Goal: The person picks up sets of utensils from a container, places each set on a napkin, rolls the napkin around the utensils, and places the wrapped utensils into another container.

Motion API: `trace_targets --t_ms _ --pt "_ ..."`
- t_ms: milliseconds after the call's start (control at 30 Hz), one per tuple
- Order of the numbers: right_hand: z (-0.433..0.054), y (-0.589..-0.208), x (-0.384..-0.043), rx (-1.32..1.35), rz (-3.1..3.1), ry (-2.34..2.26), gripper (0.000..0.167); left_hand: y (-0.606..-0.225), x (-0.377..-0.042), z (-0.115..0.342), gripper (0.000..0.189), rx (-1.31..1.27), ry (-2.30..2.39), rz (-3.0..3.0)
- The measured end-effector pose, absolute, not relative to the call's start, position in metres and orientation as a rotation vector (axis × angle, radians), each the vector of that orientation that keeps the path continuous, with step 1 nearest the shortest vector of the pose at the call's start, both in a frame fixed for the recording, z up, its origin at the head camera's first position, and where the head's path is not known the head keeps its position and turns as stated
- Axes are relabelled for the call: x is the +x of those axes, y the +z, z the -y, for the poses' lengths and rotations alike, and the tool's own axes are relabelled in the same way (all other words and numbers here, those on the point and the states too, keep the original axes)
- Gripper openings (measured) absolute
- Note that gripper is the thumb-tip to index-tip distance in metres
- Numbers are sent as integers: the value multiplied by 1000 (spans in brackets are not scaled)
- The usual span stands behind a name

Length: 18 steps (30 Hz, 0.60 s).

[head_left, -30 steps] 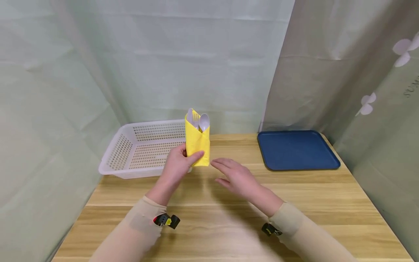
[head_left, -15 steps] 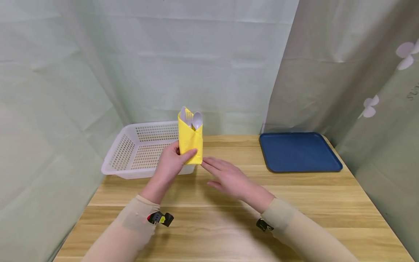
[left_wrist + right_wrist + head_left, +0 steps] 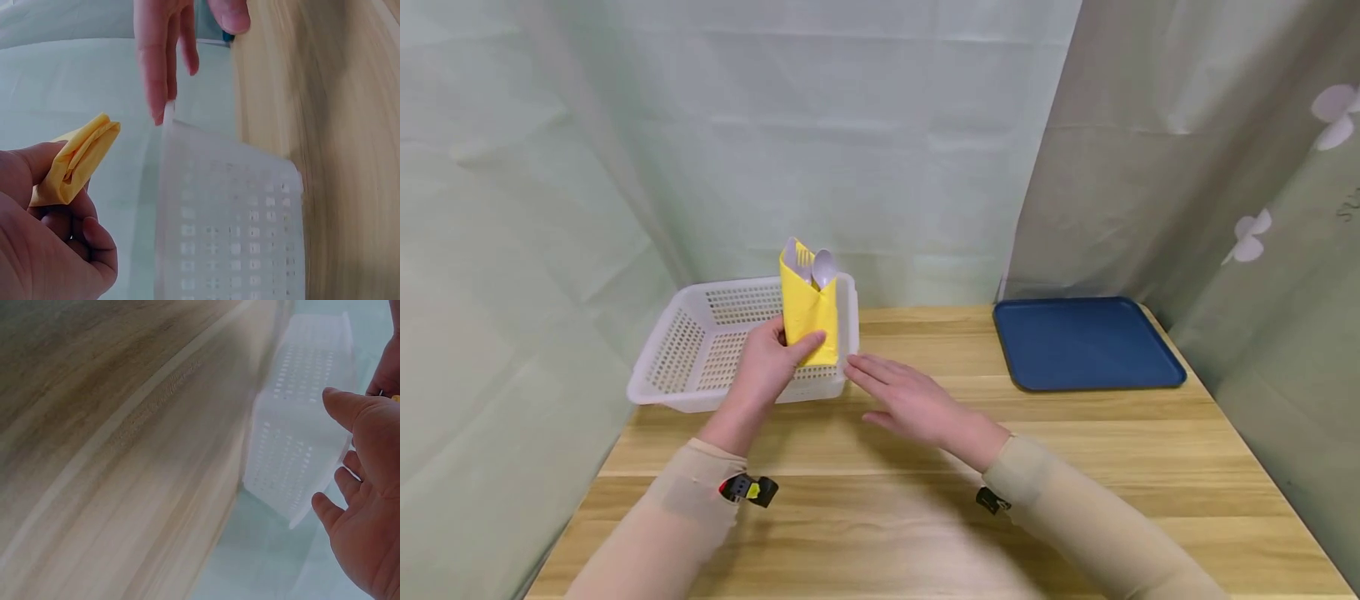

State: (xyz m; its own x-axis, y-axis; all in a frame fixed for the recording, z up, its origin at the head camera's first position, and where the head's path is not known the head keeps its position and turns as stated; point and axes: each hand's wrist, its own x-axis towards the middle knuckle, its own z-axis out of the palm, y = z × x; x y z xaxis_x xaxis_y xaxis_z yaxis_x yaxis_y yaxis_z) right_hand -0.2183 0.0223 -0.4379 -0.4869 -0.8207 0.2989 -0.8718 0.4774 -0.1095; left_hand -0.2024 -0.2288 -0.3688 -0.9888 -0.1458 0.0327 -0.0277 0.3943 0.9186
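My left hand [image 3: 765, 360] grips the lower part of a folded yellow napkin pouch [image 3: 810, 321], thumb across its front. Out of its top stick a pale plastic knife [image 3: 790, 252], a fork [image 3: 804, 260] and a spoon [image 3: 823, 267]. The pouch is upright above the right end of a white perforated basket [image 3: 647, 382]. In the left wrist view the pouch [image 3: 78, 159] shows its folded bottom end, apart from the basket wall. My right hand [image 3: 912, 402] holds nothing; its straight fingers reach the basket's right front corner, and whether they touch it I cannot tell.
A blue tray [image 3: 1086, 343] lies on the wooden table [image 3: 925, 533] at the back right. Pale curtains [image 3: 865, 150] hang behind the table and along both sides. Small black cameras sit on both wrists.
Both hands have moved left. The pouch, held in my left hand throughout, has shifted from beside the basket's right end to over it. The basket and the tray stay in place.
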Motion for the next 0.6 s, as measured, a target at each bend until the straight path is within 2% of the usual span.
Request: trace_targets --t_ms 600 --pt "-24 -436 -232 1531 2431 354 71 -374 -216 245 46 225 -1543 2640"
